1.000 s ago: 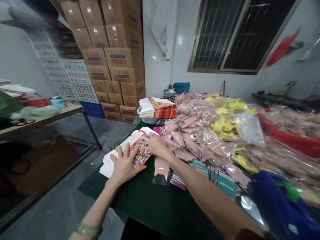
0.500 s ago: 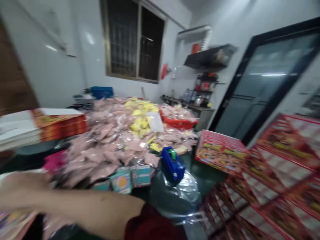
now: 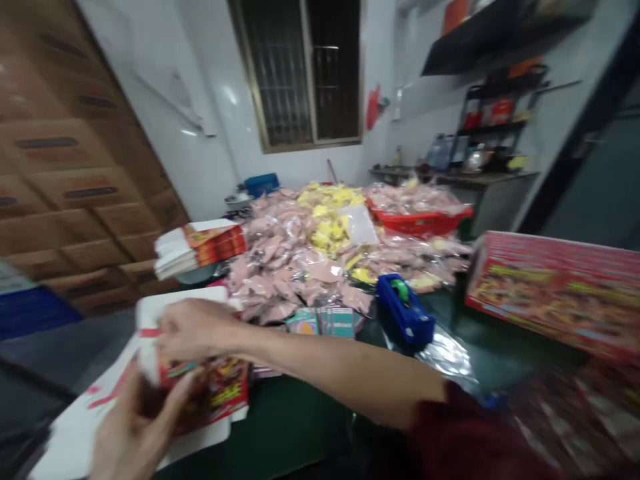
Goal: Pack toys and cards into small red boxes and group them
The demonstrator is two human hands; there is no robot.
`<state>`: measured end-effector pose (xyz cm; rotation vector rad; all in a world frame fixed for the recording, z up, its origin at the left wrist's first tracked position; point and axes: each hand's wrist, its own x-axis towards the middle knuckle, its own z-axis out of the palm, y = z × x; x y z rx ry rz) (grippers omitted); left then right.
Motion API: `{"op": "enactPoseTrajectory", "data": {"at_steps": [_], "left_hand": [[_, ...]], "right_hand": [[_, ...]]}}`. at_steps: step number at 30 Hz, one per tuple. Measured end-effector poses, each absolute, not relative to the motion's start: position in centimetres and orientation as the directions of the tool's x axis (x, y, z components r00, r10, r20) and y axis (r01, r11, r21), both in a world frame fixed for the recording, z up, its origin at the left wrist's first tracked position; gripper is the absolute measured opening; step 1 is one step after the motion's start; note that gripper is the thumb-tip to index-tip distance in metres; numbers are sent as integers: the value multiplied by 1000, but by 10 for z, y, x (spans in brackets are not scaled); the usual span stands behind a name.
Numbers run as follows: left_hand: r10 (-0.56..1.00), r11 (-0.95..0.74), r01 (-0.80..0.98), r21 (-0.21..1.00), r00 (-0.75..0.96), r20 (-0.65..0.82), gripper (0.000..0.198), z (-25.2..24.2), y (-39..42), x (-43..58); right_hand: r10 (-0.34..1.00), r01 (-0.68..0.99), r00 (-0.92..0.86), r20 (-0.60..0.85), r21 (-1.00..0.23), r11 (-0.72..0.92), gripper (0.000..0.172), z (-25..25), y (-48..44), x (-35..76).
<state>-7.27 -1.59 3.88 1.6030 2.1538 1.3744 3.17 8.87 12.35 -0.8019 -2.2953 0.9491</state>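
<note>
head | right hand (image 3: 193,330) clamped on far edge of flat carton (image 3: 227,390) | left hand (image 3: 133,433) cupped half open under near edge, grip too blurred to tell | flat carton lay between both hands | likely best: thumbs on creases, edges squared

1. Glossy white walls (image 3: 210,100) catch lamp glare.
2. A barred window (image 3: 305,73) shows dark.
3. Brown cartons (image 3: 65,167) stack high at left.
4. A black shelf (image 3: 500,33) hangs over a cluttered side table (image 3: 450,177).
5. Grey floor (image 3: 50,353) lies lower left.

Pose: right forearm (image 3: 325,373) crosses from lower right to centre-left, right hand (image 3: 193,330) fingers curled closed; left hand (image 3: 131,435) bottom left, fingers up, blurred, grip unclear.
</note>
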Motion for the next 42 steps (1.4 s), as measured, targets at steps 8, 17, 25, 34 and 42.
{"op": "enactPoseTrajectory", "data": {"at_steps": [8,17,25,34,42], "left_hand": [[913,-218,319,922,-268,309,32,22,-27,-17],[884,-242,-97,965,-433,178,38,27,-21,-13],[885,-280,228,933,-315,343,26,-16,-11,-25],[769,-456,403,794,-271,579,67,-22,-4,-23],[547,-506,408,760,-529,648,17,17,7,-3]], "right_hand": [[625,165,-621,473,-701,694,14,90,42,98],[504,352,1,864,-472,808,23,69,29,143],[740,5,-58,670,-741,672,39,-1,43,133],[412,292,-243,878,-339,895,28,12,43,153],[714,131,-153,684,-702,700,13,31,25,159]]}}
